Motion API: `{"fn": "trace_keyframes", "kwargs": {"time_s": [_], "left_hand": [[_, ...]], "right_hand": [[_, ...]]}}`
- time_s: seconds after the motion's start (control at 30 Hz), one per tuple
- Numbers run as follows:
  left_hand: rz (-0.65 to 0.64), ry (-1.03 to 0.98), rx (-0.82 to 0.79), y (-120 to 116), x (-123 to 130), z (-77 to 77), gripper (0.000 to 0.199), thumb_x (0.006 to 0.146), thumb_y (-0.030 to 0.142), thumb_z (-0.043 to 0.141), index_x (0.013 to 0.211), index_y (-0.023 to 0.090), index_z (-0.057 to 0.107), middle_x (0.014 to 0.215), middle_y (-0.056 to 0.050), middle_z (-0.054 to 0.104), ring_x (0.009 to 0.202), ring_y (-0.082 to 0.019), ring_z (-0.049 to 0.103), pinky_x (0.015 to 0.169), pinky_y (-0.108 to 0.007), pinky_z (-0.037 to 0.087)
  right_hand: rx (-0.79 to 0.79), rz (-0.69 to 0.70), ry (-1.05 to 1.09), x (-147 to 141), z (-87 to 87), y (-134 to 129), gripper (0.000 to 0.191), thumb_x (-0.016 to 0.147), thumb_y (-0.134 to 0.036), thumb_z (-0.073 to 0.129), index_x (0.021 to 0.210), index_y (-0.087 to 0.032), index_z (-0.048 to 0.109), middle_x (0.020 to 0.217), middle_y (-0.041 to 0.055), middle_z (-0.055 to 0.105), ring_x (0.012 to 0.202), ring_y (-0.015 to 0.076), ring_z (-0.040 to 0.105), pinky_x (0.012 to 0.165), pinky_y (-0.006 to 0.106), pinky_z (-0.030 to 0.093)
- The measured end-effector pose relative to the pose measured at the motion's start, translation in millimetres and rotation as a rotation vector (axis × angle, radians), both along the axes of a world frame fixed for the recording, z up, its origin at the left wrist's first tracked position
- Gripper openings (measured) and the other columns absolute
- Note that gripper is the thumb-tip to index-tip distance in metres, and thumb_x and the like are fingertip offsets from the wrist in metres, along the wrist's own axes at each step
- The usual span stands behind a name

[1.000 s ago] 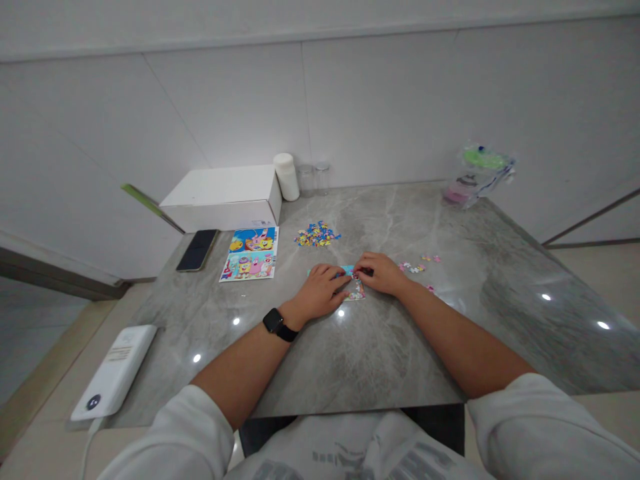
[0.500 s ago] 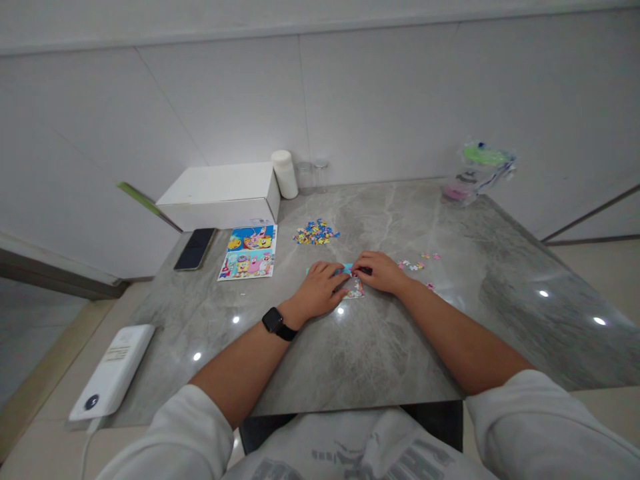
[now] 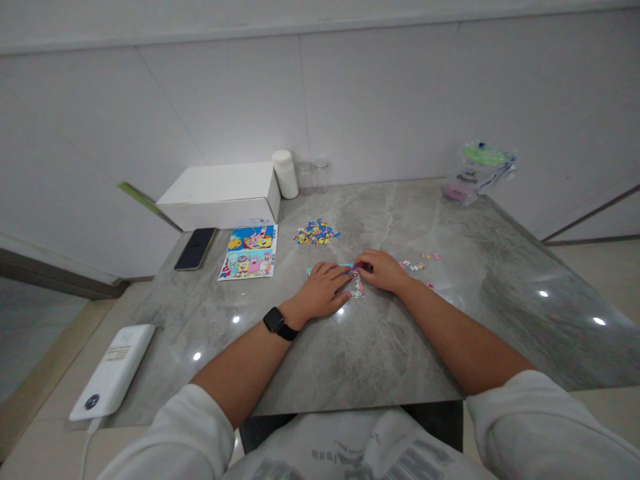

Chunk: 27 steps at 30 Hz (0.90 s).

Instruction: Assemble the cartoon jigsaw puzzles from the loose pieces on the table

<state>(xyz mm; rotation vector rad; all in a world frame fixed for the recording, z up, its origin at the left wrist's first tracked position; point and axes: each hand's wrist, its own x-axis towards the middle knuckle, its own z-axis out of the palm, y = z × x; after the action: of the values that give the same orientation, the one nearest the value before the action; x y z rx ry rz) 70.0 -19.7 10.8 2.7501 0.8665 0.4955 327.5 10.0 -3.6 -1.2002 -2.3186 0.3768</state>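
Observation:
A partly joined jigsaw puzzle [image 3: 359, 288] lies on the grey table in front of me, much of it covered by my hands. My left hand [image 3: 324, 291] rests across its left part, fingers spread and lying flat. At the upper right edge my right hand [image 3: 380, 271] has its thumb and fingertips pinched on a small puzzle piece [image 3: 356, 266], mostly hidden by the fingers. A few loose pale and pink puzzle pieces [image 3: 414, 266] lie just right of that hand. Farther back is a heap of blue and yellow puzzle pieces [image 3: 316, 232].
A cartoon picture sheet [image 3: 249, 265] and a phone [image 3: 195, 249] lie to the left. Behind them stand a white box [image 3: 220, 193], a white bottle [image 3: 285, 175] and two clear glasses [image 3: 321, 177]. A plastic bag [image 3: 475, 177] sits back right; a white corded device [image 3: 113, 373] front left.
My right hand has shifted slightly up and right at the puzzle's edge, its fingers still pinched. My left hand stays almost in place on the puzzle.

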Motion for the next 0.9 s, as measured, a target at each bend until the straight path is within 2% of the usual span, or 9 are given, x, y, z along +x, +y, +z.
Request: {"fn": "trace_keyframes", "kwargs": {"time_s": [0.17,0.4,0.7,0.8,0.9], "left_hand": [[0.004,0.039,-0.017,-1.1,0.7,-0.7,0.054,0.104,0.05,0.055,0.152,0.025,0.057,0.155,-0.01,0.059,0.139,-0.031,0.051,0.125,-0.057,0.028],[0.017,0.081,-0.004,-3.7,3.0,0.6,0.058,0.104,0.054,0.053,0.154,0.025,0.054,0.158,-0.01,0.057,0.142,-0.032,0.05,0.127,-0.057,0.025],[0.016,0.062,-0.006,-2.5,2.1,-0.3,0.055,0.106,0.052,0.051,0.153,0.024,0.055,0.158,-0.01,0.056,0.142,-0.03,0.05,0.127,-0.057,0.028],[0.029,-0.006,-0.013,-1.6,2.0,0.7,0.051,0.105,0.046,0.054,0.151,0.024,0.056,0.155,-0.011,0.058,0.141,-0.029,0.052,0.127,-0.056,0.029],[0.104,-0.13,-0.022,-1.8,3.6,1.7,0.044,0.105,0.04,0.055,0.145,0.024,0.061,0.151,-0.012,0.06,0.137,-0.029,0.055,0.122,-0.054,0.037]], "right_hand": [[-0.017,-0.005,-0.017,0.5,-0.8,0.4,0.013,0.088,-0.017,0.066,0.094,-0.02,0.077,0.089,0.0053,0.071,0.08,0.0186,0.065,0.076,0.029,0.048],[-0.006,-0.007,-0.022,-0.3,-0.2,-0.4,0.012,0.088,-0.016,0.067,0.094,-0.02,0.077,0.088,0.005,0.071,0.08,0.0186,0.065,0.076,0.029,0.048],[-0.008,0.009,-0.012,0.9,-2.9,1.2,0.012,0.09,-0.017,0.067,0.095,-0.02,0.077,0.089,0.0051,0.072,0.08,0.018,0.065,0.077,0.029,0.048],[-0.005,0.01,-0.011,0.5,-2.6,1.1,0.013,0.09,-0.017,0.067,0.094,-0.021,0.078,0.088,0.0047,0.071,0.081,0.0185,0.065,0.077,0.029,0.048],[-0.007,0.007,-0.007,0.3,-0.6,0.4,0.014,0.09,-0.017,0.066,0.095,-0.022,0.078,0.089,0.0046,0.071,0.082,0.0187,0.065,0.078,0.03,0.048]]}}
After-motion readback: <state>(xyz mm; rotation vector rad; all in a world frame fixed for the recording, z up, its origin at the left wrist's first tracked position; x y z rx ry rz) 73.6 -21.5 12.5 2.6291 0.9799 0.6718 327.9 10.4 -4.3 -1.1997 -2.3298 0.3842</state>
